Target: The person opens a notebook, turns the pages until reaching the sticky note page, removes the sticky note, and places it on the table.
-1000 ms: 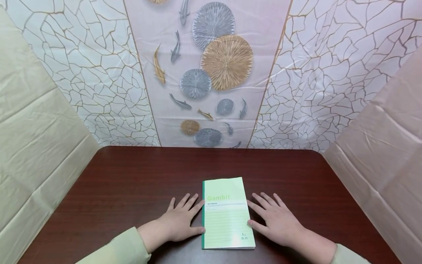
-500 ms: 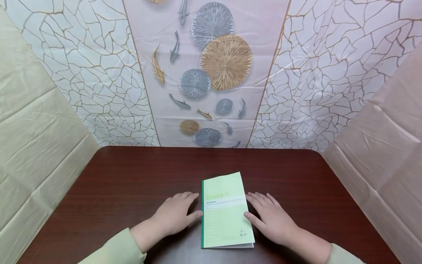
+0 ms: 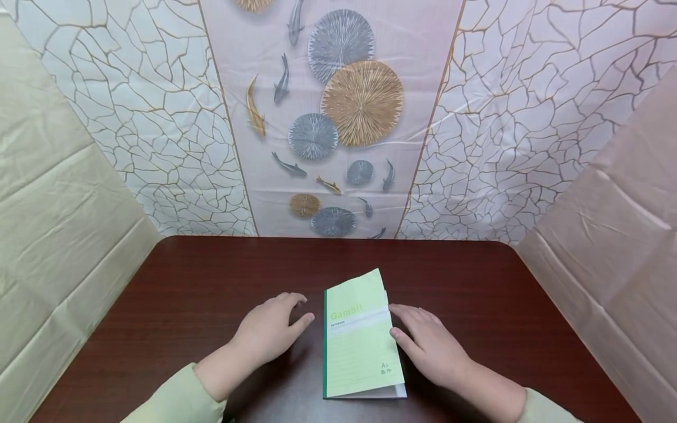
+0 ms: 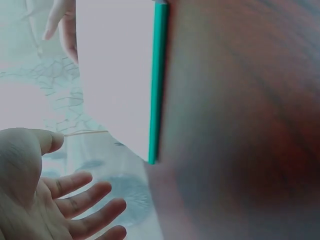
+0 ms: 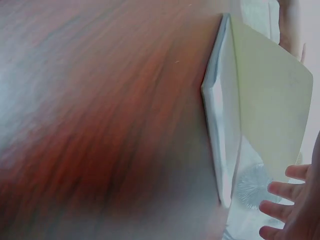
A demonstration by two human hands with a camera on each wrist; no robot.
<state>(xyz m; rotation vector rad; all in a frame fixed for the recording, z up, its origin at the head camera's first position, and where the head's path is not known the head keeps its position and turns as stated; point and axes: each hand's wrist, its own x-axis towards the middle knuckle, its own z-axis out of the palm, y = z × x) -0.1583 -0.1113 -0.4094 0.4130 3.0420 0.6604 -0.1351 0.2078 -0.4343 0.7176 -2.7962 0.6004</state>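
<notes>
A pale green notebook [image 3: 359,352] marked "Gambit" lies on the dark table, its green spine [image 3: 325,346] to the left. The front cover is raised along its right side, showing white pages [image 5: 231,120] under it in the right wrist view. My right hand [image 3: 439,352] holds the cover's free edge, thumb at the front and fingers behind; the contact itself is partly hidden. My left hand [image 3: 264,332] hovers left of the spine, apart from it. Its fingers [image 4: 92,200] are spread and loosely bent, holding nothing.
The brown wooden table [image 3: 222,276] has rounded far corners. Beige cloth walls [image 3: 69,235] stand on both sides, and a patterned curtain [image 3: 328,117] with fish and round leaves closes off the back.
The notebook's cover has risen at its right side, opening a wedge above the pages. My left hand has lifted off the table and drawn back leftward. My right hand shifted slightly left.
</notes>
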